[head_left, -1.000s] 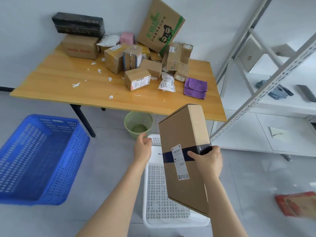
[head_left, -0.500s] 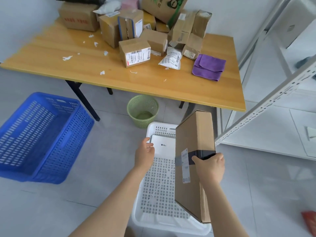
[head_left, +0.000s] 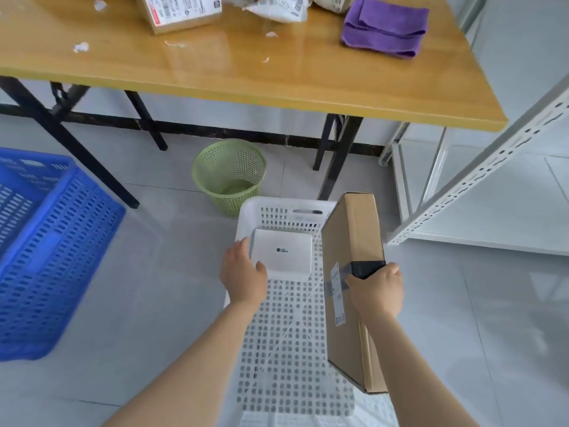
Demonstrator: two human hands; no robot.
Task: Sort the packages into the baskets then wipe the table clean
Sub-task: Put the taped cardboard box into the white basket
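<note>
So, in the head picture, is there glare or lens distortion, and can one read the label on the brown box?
Head view: pale glare on the glossy table and the floor tiles. Head view: the wide lens slightly bows the table's near edge. Head view: the label on the brown box is too small and soft to read.

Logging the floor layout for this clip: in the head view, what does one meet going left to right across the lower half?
blue basket → left hand → white package → cardboard box → shelf upright
</note>
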